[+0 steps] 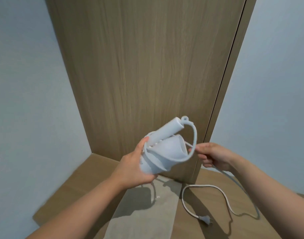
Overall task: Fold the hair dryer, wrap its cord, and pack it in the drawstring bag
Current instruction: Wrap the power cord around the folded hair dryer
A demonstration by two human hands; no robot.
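A tall wooden panel [147, 66] stands at the back with pale walls on both sides. Below it is a wooden surface [99, 171]. On that lies a flat grey cloth [144, 209], which looks like the drawstring bag.

The person holds the white hair dryer [165, 154] up in the air above the cloth. Its handle [166, 131] is folded down along the body. The left hand [132, 168] grips the back end of the dryer, with the thumb on top and the fingers curled under it. The right hand [213, 157] is just beside the dryer's mouth. Its fingers are curled round the cord [194, 135] and hold it.

The cord comes out of the handle's end, makes one big loop round the front of the dryer, and passes through the right hand. The rest of it drops to the surface and lies in a loose bend. The plug [206, 219] lies at the far end, well away from the dryer.

The wrapping looks only just begun. The loop is wide and slack, so it could slip off the front if the right hand lets it go loose. The long loose part could twist into a knot. The plug could drag and snag on the cloth as the cord gets pulled in.
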